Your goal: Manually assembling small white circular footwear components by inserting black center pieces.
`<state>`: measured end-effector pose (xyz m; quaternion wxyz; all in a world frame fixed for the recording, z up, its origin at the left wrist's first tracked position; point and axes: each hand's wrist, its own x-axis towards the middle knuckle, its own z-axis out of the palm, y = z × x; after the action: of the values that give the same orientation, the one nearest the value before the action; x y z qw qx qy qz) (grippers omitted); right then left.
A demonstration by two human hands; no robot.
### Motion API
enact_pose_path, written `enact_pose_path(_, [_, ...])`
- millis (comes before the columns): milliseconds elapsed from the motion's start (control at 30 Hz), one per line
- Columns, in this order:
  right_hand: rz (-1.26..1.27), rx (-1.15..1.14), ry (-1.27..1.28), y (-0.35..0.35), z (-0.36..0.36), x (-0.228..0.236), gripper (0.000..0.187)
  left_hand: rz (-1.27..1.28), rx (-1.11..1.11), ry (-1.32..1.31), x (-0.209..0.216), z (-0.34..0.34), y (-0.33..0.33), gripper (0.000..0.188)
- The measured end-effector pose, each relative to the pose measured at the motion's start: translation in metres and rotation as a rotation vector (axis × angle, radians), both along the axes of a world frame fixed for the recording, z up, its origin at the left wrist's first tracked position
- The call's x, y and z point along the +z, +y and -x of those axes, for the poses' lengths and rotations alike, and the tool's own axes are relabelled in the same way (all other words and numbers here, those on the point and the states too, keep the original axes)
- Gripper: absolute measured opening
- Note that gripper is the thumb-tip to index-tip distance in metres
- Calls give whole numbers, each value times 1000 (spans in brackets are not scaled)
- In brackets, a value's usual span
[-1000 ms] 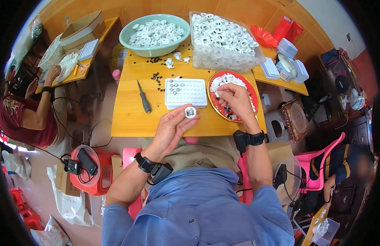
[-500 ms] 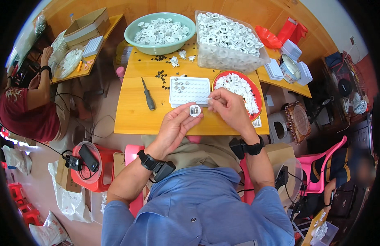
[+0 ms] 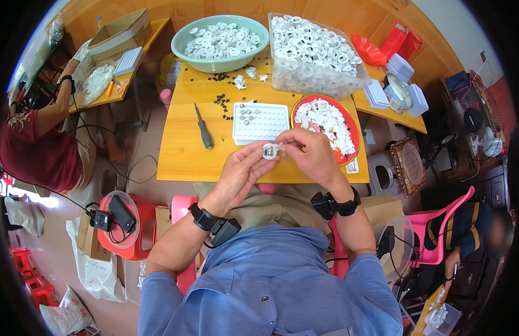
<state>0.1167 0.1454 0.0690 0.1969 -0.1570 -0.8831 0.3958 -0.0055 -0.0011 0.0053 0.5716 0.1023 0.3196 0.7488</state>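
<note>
Between the thumb and fingers of my left hand point(image 3: 242, 168) is a small round white plastic part point(image 3: 269, 152) with metal bits in its middle. My right hand point(image 3: 312, 154) pinches a tiny white piece point(image 3: 279, 147) at the right edge of that round part; the fingers hide much of it. Just beyond both hands lies a white dimpled tray point(image 3: 265, 126), with several small silver discs in its upper left corner. A red round plate point(image 3: 357, 137) heaped with small white plastic pieces point(image 3: 321, 119) is close to my right hand.
A dark-handled screwdriver point(image 3: 204, 133) lies left of the tray, near scattered black bits point(image 3: 223, 101). At the back stand a green basin point(image 3: 217, 63) and a clear bin point(image 3: 318, 85), both full of white parts. A person in a dark red shirt point(image 3: 38, 147) works at the left table.
My right hand has moved slightly left, bringing the tiny white piece from beside the round part to its edge. My left hand has barely shifted, still gripping the round part.
</note>
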Motion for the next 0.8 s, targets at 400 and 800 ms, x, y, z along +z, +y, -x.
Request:
enact_pose_path(400, [112,-6,74,-13,7,-14,10,-33,2,4,-4,1,-1,32])
enact_pose_path(800, [-12,22,95,-8,7,-18,9,-23,8,4,-1,0,-1,31])
